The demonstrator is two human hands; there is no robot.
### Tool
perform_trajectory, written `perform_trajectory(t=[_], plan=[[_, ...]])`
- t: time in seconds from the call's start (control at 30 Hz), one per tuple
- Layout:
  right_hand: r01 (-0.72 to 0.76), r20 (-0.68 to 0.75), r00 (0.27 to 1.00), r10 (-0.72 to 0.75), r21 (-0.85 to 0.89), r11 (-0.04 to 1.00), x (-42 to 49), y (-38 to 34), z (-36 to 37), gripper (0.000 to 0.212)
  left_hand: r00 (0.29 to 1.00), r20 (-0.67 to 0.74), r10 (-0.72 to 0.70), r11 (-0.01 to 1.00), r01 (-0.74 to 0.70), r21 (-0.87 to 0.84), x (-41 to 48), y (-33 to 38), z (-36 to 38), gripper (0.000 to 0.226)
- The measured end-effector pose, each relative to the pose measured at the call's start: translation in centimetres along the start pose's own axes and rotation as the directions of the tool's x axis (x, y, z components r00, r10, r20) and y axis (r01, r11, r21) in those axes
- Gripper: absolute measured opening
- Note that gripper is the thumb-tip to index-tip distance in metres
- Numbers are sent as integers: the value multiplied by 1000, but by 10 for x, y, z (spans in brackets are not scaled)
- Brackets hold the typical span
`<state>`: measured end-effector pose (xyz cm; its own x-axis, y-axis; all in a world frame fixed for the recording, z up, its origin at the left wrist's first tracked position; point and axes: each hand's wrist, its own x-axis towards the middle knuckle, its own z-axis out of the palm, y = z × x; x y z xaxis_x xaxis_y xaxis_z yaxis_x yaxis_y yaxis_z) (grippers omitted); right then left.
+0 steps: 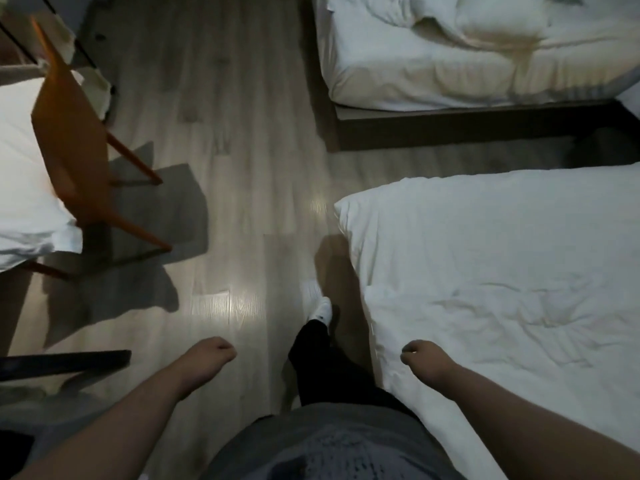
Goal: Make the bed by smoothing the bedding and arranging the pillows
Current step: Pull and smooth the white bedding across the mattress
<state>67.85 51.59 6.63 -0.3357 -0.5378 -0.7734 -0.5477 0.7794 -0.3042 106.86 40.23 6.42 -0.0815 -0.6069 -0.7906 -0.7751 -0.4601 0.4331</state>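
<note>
Evidently mid-stride, so nothing is carried.
Left hand (212, 355) and right hand (417, 355) hang loosely curled, empty; wrinkled duvet (502, 289) beside the right awaits smoothing.

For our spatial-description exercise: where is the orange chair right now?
In the head view, the orange chair stands at the left on the wood floor, beside white bedding, opposite the near bed.

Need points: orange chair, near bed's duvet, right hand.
orange chair (69, 133): head view, on its broad orange panel.
duvet (502, 254): head view, on the smoother stretch near its corner.
right hand (415, 353): head view, on the knuckles.
</note>
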Motion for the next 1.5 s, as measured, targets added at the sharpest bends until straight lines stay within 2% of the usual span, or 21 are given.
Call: perform_trajectory(t=[0.37,0.5,0.67,0.87,1.1,1.2,1.27,1.3,1.37,1.5], plan=[[-76,40,997,72,93,993,116,-64,-86,25,1000,20,5,981,-8,194,130,151,-79,14],[-62,11,998,62,104,993,145,-87,-129,29,999,18,51,979,-54,198,173,219,-100,14],[-70,-75,993,91,242,968,163,-107,-160,26,991,101,91,980,-108,170,194,284,-97,11],[-139,-67,982,177,380,915,178,-112,-163,27,961,250,115,958,-174,227,224,346,-86,12],[-173,-138,966,220,289,942,251,-117,-160,44,936,352,15,981,-82,176,326,393,-54,11],[-154,-267,946,183,125,980,301,-119,-151,51,914,404,-25,983,-52,178,381,403,-30,14],[-249,-316,918,239,9,968,336,-118,-143,69,905,420,-64,984,-13,179,422,409,-13,15],[-332,-312,894,321,20,943,349,-117,-137,77,904,418,-92,983,16,181,442,411,-4,16],[-431,-341,836,429,75,899,372,-111,-119,80,904,406,-135,979,58,196,478,412,13,22],[-451,-484,755,444,110,886,400,-100,-81,74,852,456,-256,956,154,248,538,417,49,58]])
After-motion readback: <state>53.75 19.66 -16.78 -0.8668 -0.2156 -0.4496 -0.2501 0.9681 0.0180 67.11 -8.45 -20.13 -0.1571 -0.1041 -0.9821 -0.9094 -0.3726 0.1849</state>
